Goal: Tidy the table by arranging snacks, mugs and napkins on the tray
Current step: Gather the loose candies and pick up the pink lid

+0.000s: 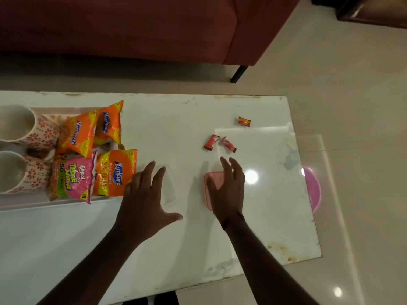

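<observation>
Head view, looking down on a white glossy table (pixel 167 249) with stained, chipped edges. At the left end sits a pale tray (pixel 33 204), partly out of frame. On the tray, two white mugs with red floral print stand one beyond the other: the far mug (pixel 26 126) and the near mug (pixel 19 172), both showing pale interiors. Immediately right of the mugs, four snack packets crowd the tray's right portion: two orange Kurkure packets at the far side, one (pixel 77 134) overlapping the other (pixel 109 123); a pink-and-green Bingo Tedhe Medhe packet (pixel 71 178) at the near side; and a third orange Kurkure packet (pixel 115 172) beside it, reaching past the tray's right rim. The left hand (pixel 144 199) hovers over bare table just right of that packet, fingers spread wide, palm down, holding nothing. The right hand (pixel 228 188) is over a pink folded napkin (pixel 209 190) lying flat on the table; fingers are loosely spread and slightly curled, and contact with the napkin cannot be confirmed. Beyond the right hand lie two small red wrappers close together, one (pixel 211 142) and another (pixel 229 144), apparently torn. A third small orange-red wrapper (pixel 244 121) lies farther off toward the table's far right corner. Off the table: a dark red sofa (pixel 132 27) across the far side, and a pink round object (pixel 313 190) on the floor past the right edge.
</observation>
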Available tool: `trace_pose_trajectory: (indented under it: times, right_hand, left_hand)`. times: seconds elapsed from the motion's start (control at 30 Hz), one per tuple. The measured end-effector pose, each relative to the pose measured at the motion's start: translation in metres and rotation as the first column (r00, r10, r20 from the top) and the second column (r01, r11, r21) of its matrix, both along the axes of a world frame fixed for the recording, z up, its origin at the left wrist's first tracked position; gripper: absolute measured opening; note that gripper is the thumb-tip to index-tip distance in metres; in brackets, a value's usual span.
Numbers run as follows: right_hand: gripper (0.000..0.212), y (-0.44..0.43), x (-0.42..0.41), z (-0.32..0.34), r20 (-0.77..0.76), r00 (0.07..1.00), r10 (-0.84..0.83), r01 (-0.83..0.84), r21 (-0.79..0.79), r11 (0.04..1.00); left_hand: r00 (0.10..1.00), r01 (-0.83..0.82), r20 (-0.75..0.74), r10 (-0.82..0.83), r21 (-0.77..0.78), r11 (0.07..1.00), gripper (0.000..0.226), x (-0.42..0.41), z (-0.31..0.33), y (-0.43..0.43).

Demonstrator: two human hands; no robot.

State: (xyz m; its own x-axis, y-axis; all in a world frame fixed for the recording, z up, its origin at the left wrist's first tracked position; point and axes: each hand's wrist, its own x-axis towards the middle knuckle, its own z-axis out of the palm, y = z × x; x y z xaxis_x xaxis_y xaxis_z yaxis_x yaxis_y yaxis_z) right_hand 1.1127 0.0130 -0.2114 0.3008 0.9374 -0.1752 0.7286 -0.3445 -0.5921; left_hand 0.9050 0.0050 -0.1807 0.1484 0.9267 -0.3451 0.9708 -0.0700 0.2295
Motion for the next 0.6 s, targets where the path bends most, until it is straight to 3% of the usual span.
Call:
trace_pose_trajectory:
  times: [0.27, 0.43, 0.6]
  right_hand:
    - [0.084, 0.085, 0.019, 0.007, 0.146, 0.987, 0.061, -0.047, -0.095, 0.994]
    - [0.074, 0.108, 0.014, 0.002, 0.201, 0.960, 0.195, -0.145, -0.237, 0.960]
    - [0.055, 0.109, 0.004, 0.000, 0.245, 0.948, 0.204, -0.153, -0.213, 0.965]
  left_hand:
    - [0.998, 0.028, -0.056, -0.029, -0.014, 0.999, 0.122, 0.002, 0.008, 0.007]
    - [0.999, 0.014, -0.037, -0.013, 0.010, 1.000, 0.117, -0.002, 0.009, 0.009]
    - [1.000, -0.007, -0.002, 0.007, 0.018, 1.000, 0.116, 0.001, 0.011, 0.013]
